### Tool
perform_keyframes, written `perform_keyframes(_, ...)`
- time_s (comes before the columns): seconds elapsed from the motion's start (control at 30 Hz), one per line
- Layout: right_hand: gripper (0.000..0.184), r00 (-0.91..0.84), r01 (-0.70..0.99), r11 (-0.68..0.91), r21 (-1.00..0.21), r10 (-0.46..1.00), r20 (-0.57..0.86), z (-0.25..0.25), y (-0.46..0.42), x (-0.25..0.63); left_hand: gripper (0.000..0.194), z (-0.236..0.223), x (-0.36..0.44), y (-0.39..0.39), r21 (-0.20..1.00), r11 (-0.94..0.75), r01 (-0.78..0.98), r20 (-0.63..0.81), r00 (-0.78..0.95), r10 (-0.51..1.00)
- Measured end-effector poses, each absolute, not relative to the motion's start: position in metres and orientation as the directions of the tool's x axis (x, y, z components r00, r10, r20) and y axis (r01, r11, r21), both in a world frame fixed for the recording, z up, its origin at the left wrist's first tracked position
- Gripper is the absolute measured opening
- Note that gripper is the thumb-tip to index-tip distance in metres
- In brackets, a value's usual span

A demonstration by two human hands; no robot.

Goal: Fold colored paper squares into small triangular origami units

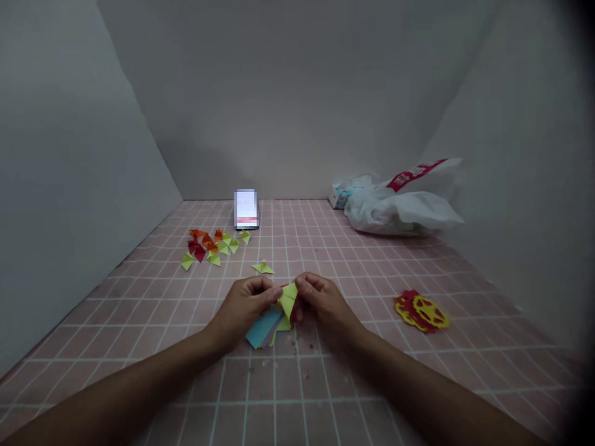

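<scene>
Between my two hands is a small folded yellow-green origami paper, pointed at its lower end. My left hand pinches its left edge with thumb and fingers. At its upper right corner my right hand is closed on it in a pinch. Just below, partly covered by my hands, lies a fanned stack of coloured paper sheets in blue, purple, yellow and red. A finished-looking yellow paper crane rests on the tabletop beyond my left hand.
Several red, orange and yellow folded cranes are grouped at the back left. Behind them a lit phone stands upright. A white plastic bag and a tissue box sit back right. Red and yellow cut-out shapes lie to the right.
</scene>
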State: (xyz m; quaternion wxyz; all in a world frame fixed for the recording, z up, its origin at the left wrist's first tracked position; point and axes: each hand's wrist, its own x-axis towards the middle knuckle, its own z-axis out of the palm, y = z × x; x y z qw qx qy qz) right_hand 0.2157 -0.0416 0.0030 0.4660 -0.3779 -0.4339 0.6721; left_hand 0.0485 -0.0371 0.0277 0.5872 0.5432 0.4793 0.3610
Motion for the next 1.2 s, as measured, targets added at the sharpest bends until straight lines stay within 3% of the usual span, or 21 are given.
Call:
perform_keyframes(0.13, 0.032, -0.319, -0.327, -0.260, -0.909, 0.935, -0.153, -0.002, -0.044, 0.211, 0.030, 0.024, 0.049, -0.038, 0.991, 0.094, 0.091, -0.116, 0.280, 0.953)
perform_keyframes(0.43, 0.028, -0.243, -0.160, -0.029, -0.987, 0.970, 0.011, -0.010, -0.038, 0.215, 0.028, 0.016, 0.049, -0.033, 0.996, 0.035, 0.079, -0.062, 0.372, 0.926)
perform_keyframes(0.53, 0.027, -0.260, -0.174, -0.021, -0.984, 0.965, 0.025, -0.008, -0.037, 0.216, 0.027, 0.018, 0.050, -0.035, 0.999, 0.020, 0.047, -0.035, 0.363, 0.931)
perform_keyframes(0.73, 0.027, -0.303, -0.255, 0.011, -0.967, 0.949, 0.091, -0.001, -0.038, 0.216, 0.027, 0.015, 0.052, -0.035, 0.990, 0.095, -0.101, -0.061, 0.299, 0.952)
perform_keyframes(0.97, 0.027, -0.370, -0.378, -0.085, -0.922, 0.927, 0.067, -0.001, -0.039, 0.216, 0.023, 0.004, 0.052, -0.035, 0.895, 0.295, -0.336, -0.150, 0.396, 0.906)
perform_keyframes(1.2, 0.026, -0.420, -0.412, -0.104, -0.905, 0.903, 0.088, 0.000, -0.041, 0.215, 0.023, 0.006, 0.054, -0.036, 0.858, 0.329, -0.395, -0.133, 0.448, 0.884)
